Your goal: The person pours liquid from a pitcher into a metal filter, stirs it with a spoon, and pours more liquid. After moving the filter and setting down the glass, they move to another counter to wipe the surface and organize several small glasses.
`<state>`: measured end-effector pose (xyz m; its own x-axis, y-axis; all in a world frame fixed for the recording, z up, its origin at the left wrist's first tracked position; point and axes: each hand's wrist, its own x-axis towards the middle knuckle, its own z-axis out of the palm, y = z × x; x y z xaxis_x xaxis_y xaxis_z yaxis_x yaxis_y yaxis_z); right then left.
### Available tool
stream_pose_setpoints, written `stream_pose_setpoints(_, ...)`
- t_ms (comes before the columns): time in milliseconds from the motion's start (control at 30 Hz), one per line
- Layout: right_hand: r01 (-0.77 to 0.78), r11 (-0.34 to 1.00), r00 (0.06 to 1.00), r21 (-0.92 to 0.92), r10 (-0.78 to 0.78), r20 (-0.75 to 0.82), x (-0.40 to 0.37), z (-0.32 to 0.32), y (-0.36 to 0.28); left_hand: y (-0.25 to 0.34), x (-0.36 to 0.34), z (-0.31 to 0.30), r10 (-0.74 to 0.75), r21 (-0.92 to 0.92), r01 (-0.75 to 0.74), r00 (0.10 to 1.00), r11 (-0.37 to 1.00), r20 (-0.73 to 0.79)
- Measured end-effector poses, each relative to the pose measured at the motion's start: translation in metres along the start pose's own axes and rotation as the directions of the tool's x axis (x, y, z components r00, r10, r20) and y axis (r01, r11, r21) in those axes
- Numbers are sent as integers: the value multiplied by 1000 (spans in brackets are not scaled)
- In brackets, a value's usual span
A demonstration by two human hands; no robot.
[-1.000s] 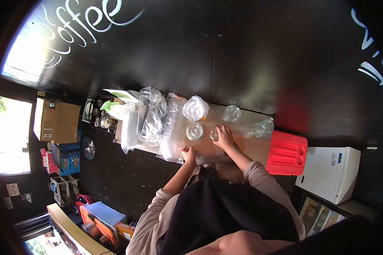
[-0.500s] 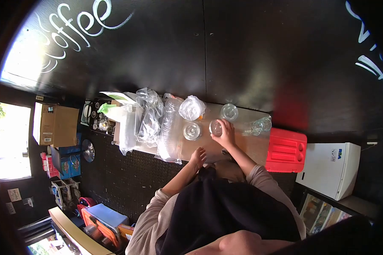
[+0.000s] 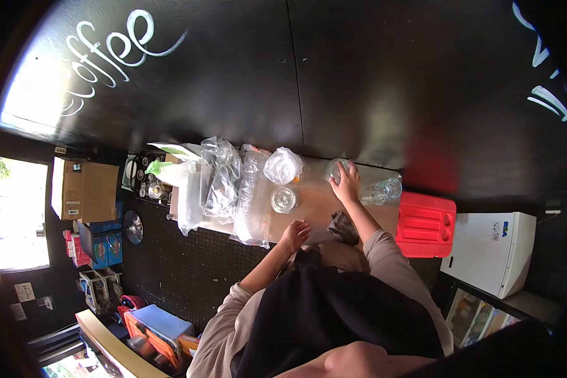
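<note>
My right hand (image 3: pixel 346 181) reaches to the back of the table, its fingers round the rim of a clear glass (image 3: pixel 335 169) and partly hiding it. My left hand (image 3: pixel 295 235) hovers by the table's front edge with its fingers loosely apart, holding nothing. Another clear glass (image 3: pixel 284 200) stands in front of a white plastic bag (image 3: pixel 283 166). Further right, a clear glass vessel (image 3: pixel 386 190) lies near the table's right end. Close to my right forearm is a crumpled grey cloth (image 3: pixel 343 227) at the front edge.
Clear plastic bags (image 3: pixel 221 183) and a wrapped stack of plastic cups (image 3: pixel 251 195) fill the left of the table (image 3: pixel 318 217). A red plastic case (image 3: pixel 426 225) and a white fridge (image 3: pixel 489 252) stand to the right. Cardboard boxes (image 3: pixel 87 189) are at the far left.
My right hand has moved back and right, from the middle glass to the back one. The middle glass no longer shows at its former spot. More of the grey cloth shows.
</note>
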<state>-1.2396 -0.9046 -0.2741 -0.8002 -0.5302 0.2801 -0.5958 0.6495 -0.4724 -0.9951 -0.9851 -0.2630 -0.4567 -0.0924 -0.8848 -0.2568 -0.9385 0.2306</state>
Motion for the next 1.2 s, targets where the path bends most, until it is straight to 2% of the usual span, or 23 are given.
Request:
stream_pose_setpoints(67,25,998,998,-66,-21,62,-1,2,-4,0,0,-2,-6,-16,5,1000,1000,-6)
stream_pose_setpoints(167,70,996,988,-53,-62,143,-1,-6,-8,4,1,-5,-19,-24,19,1000,1000,-21)
stream_pose_setpoints(200,65,997,988,-53,-56,146,-2,2,-3,5,1,-4,-26,-15,26,999,1000,-28)
stream_pose_setpoints(267,163,986,981,46,-167,100,0,13,2,5,1,-4,-19,-13,19,1000,1000,-22)
stream_pose_setpoints(367,116,992,985,41,-120,123,-6,20,2,7,4,-2,-6,-20,6,1000,1000,-14)
stream_pose_setpoints(500,142,990,980,-19,-138,143,-10,0,-7,7,5,-1,-22,-9,22,1000,1000,-17)
stream_pose_setpoints(567,40,984,969,-171,4,247,-12,-12,-15,8,4,0,-18,-10,18,1000,1000,-17)
stream_pose_setpoints(600,40,984,969,-171,4,248,-13,-5,-10,7,4,0,-16,-14,15,1000,1000,-17)
stream_pose_setpoints(700,30,995,969,-100,-5,247,-13,10,3,8,5,-4,-24,-21,24,1000,999,-15)
stream_pose_setpoints(767,35,988,991,153,-55,125,-9,14,5,8,5,-4,-30,-25,30,999,999,-26)
stream_pose_setpoints(800,36,987,991,154,-56,123,-8,12,3,9,4,-3,-35,-29,34,999,999,-38)
stream_pose_setpoints(867,-60,967,998,247,52,39,-9,14,2,10,3,-3,-29,-40,28,999,999,-23)
stream_pose_setpoints(900,-58,967,998,247,49,41,-10,17,3,10,2,-4,-24,-51,24,1000,998,-8)
stream_pose_setpoints(967,-297,899,932,322,346,-106,-10,27,7,10,2,-5,-21,-59,20,1000,998,-10)
stream_pose_setpoints(1000,-470,788,848,398,529,-46,-10,32,11,10,3,-6,-19,-64,18,1000,998,-11)
stream_pose_setpoints(1033,-467,790,850,397,526,-45,-12,36,15,10,3,-6,-17,-67,17,1000,998,-10)
stream_pose_setpoints(1100,-568,756,818,326,561,125,-14,33,15,10,3,-7,-34,-77,31,999,997,-31)
stream_pose_setpoints(1133,-566,758,820,325,559,126,-12,33,13,10,3,-7,-33,-80,31,999,996,-30)
stream_pose_setpoints(1200,-646,673,762,360,594,257,-13,51,23,9,0,-8,-33,-79,31,999,996,-32)
